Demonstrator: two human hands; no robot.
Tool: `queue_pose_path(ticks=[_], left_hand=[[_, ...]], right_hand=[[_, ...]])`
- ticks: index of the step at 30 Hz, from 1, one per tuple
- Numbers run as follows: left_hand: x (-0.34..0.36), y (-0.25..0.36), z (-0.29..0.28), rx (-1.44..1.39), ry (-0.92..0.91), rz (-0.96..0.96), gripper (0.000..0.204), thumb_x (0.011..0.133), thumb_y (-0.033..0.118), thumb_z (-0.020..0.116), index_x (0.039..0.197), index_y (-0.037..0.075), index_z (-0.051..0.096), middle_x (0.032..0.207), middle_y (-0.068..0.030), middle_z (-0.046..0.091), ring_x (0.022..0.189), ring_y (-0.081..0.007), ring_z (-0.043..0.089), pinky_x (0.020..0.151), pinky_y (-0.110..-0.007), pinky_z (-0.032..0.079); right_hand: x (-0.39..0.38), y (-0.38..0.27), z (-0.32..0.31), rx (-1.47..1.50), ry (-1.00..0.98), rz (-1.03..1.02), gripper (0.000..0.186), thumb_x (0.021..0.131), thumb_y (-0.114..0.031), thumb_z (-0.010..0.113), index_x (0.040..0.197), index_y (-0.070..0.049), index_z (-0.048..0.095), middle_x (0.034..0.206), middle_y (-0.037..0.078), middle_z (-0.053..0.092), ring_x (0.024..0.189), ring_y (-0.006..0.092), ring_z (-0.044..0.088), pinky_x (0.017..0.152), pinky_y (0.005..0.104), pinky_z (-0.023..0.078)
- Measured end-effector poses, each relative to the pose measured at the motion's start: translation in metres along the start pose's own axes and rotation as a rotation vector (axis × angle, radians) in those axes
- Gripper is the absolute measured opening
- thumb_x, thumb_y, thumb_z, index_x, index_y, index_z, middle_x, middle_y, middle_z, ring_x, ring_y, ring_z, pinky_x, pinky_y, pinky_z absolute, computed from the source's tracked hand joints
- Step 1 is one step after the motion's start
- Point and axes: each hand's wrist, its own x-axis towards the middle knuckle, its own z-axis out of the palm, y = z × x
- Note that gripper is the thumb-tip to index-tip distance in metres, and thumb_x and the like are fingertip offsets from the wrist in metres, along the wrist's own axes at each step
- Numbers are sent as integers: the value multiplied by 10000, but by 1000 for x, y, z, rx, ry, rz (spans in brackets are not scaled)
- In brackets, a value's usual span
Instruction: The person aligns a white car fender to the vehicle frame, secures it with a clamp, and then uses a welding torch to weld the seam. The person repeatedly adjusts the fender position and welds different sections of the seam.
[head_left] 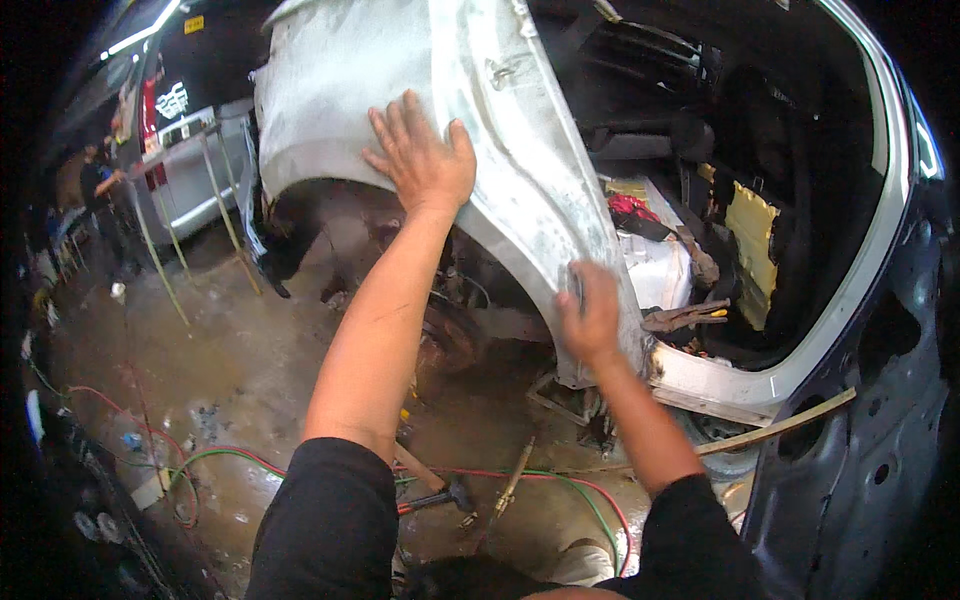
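A large grey car body panel [350, 60] with a curved wheel arch stands at the open side of a car, its pillar section running down to a white sill [720, 380]. My left hand [420, 160] lies open on the panel's face above the arch, fingers spread. Lower down, my right hand [590, 315] is at the panel's narrow section beside the arch, blurred by motion; I cannot make out whether it holds anything. Behind that section, pliers [685, 316] rest inside the car near the door opening.
A hammer [435, 497], a brass-coloured torch-like tool [513, 478] and red and green hoses [230, 450] lie low near my feet. A long strip [800, 420] crosses at right beside a dark door [880, 480]. At left, a person [97, 185] stands by another vehicle [195, 180] and thin stands.
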Motion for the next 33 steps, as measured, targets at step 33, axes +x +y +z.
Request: queue_pose_path(ticks=[33], left_hand=[[0, -25, 1, -335, 197, 29, 674, 809, 324, 642, 1415, 47, 546, 1447, -159, 519, 1519, -445, 278, 1134, -798, 116]], right_hand=[[481, 40, -10, -917, 69, 534, 462, 896, -372, 679, 1288, -132, 721, 1284, 122, 723, 1189, 317, 696, 977, 436, 549]])
